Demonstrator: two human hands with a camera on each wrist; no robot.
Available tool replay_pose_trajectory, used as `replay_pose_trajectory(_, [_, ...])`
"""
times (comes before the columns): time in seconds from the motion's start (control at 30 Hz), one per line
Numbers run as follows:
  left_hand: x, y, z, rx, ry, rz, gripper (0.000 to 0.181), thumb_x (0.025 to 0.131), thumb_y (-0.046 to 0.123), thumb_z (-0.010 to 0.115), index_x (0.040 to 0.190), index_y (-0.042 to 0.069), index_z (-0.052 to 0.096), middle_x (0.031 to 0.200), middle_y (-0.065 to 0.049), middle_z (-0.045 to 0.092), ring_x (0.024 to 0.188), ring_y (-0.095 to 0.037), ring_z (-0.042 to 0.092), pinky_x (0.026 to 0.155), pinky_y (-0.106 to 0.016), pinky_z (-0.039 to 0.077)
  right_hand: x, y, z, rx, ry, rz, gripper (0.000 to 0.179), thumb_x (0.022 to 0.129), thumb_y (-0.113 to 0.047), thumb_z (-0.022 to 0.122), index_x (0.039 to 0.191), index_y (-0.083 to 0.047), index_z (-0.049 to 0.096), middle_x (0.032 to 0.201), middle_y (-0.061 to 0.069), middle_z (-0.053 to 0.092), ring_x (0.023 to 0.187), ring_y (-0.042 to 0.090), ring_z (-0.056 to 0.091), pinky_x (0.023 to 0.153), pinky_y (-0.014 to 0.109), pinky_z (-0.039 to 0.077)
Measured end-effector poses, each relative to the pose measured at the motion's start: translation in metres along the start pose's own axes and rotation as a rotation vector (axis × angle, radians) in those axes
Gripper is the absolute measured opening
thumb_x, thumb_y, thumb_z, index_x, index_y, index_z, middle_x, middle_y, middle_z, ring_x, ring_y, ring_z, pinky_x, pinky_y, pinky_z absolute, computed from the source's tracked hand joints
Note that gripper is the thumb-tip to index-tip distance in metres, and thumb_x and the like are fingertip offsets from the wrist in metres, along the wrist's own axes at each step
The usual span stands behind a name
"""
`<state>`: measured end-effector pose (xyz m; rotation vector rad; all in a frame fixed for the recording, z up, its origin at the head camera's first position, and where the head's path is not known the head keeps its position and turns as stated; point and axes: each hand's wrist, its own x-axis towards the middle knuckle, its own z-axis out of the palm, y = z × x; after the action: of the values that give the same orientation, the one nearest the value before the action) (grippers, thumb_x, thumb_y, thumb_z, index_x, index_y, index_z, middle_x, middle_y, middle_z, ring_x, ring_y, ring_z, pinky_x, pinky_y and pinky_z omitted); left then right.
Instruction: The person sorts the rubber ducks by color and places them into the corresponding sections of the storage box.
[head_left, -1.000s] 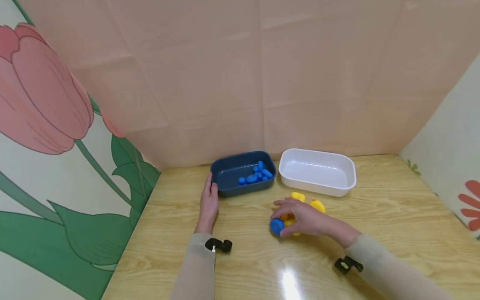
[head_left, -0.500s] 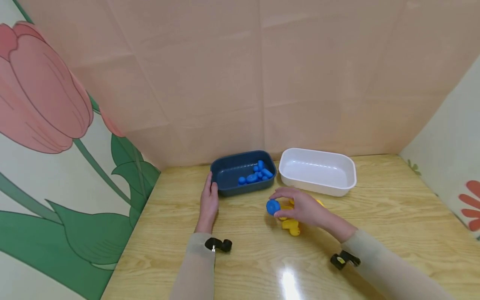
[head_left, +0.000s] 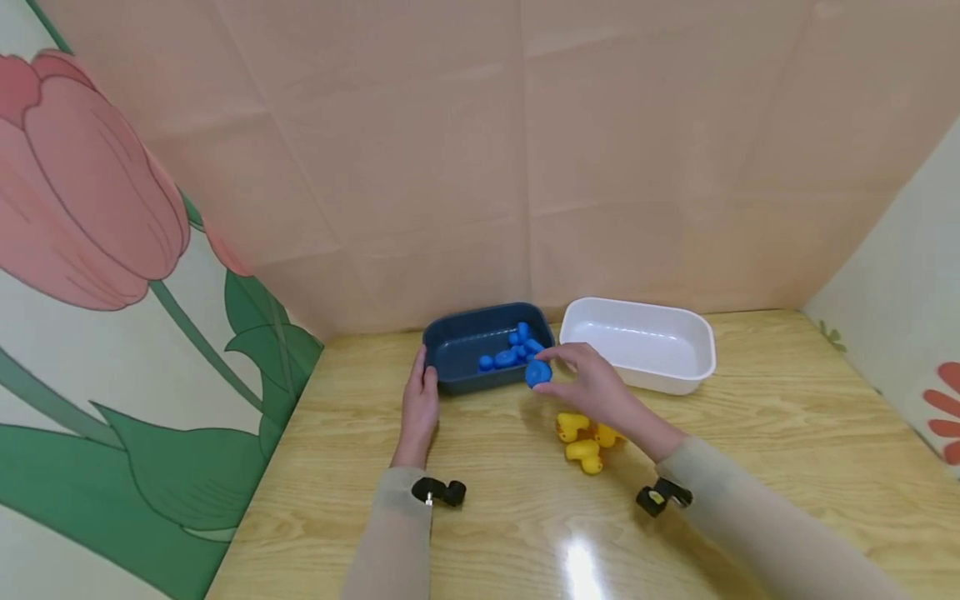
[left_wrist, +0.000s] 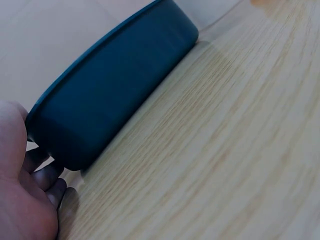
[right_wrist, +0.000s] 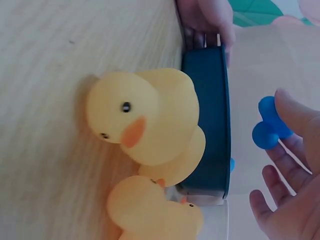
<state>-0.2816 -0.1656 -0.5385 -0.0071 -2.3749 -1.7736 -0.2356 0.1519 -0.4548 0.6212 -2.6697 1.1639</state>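
Note:
My right hand (head_left: 600, 393) pinches a small blue toy (head_left: 538, 373) between thumb and fingertips, raised at the front right corner of the dark blue tray (head_left: 472, 383). In the right wrist view, the blue toy (right_wrist: 270, 125) shows rounded, knob-like ends. My left hand (head_left: 417, 417) rests against the tray's left end, with relaxed fingers along its wall. Several blue pieces (head_left: 506, 358) lie inside the tray, mostly toward its right side. Yellow rubber ducks (head_left: 585, 454) sit clustered on the table below my right hand; one duck (right_wrist: 145, 115) looms large in the right wrist view.
A white tray (head_left: 660, 379) stands just right of the dark one, with its bare floor visible. Behind both trays hangs a pink cloth backdrop (head_left: 420, 167). The wooden table (head_left: 322, 500) extends toward me and to both sides.
My right hand has lifted the blue toy from beside the ducks and carried it up and left to the dark tray's edge. The ducks are now uncovered. My left hand stays put.

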Motion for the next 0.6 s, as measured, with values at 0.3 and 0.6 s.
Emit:
replay_pose_trajectory(0.3, [-0.001, -0.002, 0.0, -0.001, -0.008, 0.003, 0.057, 0.122, 0.028, 0.039, 0.177, 0.021, 0.029, 0.181, -0.002, 0.027, 0.166, -0.028, 0.024, 0.135, -0.051, 0.021, 0.029, 0.006, 0.006, -0.011, 0.03, 0.062, 0.049, 0.098, -0.031, 0.088, 0.138, -0.007, 0.076, 0.144, 0.017, 0.07, 0.138, 0.043, 0.057, 0.119, 0.063, 0.043])
replay_pose_trajectory(0.6, [0.0, -0.005, 0.0, -0.008, -0.013, 0.012, 0.057, 0.122, 0.029, 0.039, 0.177, 0.021, 0.029, 0.181, -0.002, 0.027, 0.167, -0.029, 0.023, 0.135, -0.052, 0.02, 0.051, 0.019, 0.015, 0.004, 0.072, 0.058, 0.047, 0.097, -0.024, 0.09, 0.135, -0.001, 0.076, 0.136, 0.02, 0.074, 0.126, 0.045, 0.064, 0.113, 0.06, 0.048])
